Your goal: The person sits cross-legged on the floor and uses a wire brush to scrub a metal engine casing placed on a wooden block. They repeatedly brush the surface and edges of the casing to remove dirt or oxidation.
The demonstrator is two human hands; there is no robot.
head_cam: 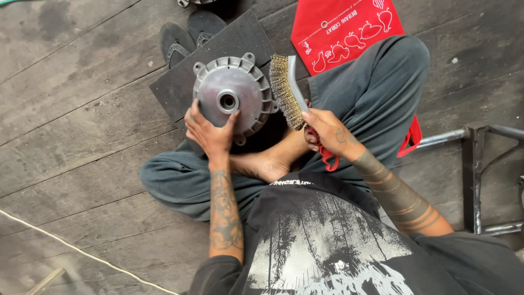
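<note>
Head view: person sits cross-legged on a dark wooden plank floor (71, 136), grey trousers, black printed shirt, both forearms tattooed. Left hand (208, 130) presses on the near edge of a grey metal wheel hub (232, 98), thumb and fingers spread over its flat face, grip grasping the rim and holding it upright-ish against the shin area. Hub is round with a finned outer ring, small lugs round the edge and a centre bore with a bearing seat. It sits over a black rubber mat (218, 54) lying on the floor in front of the crossed legs, near the bare foot (267, 161). Right hand (327, 131) is clenched round the handle of a wire brush (285, 90), red handle end poking out below the fist. Brush has brass-coloured bristles and a grey curved back; the bristles touch the right side of the hub's rim. Dark sandals (188, 35) lie on the floor beyond the mat. Red cloth with white printed figures (338, 33) is spread under the right knee. Grey metal frame tubing (475, 175) is at right, well apart from the hub. Thin pale cord (82, 251) runs across the floor at lower left.
</note>
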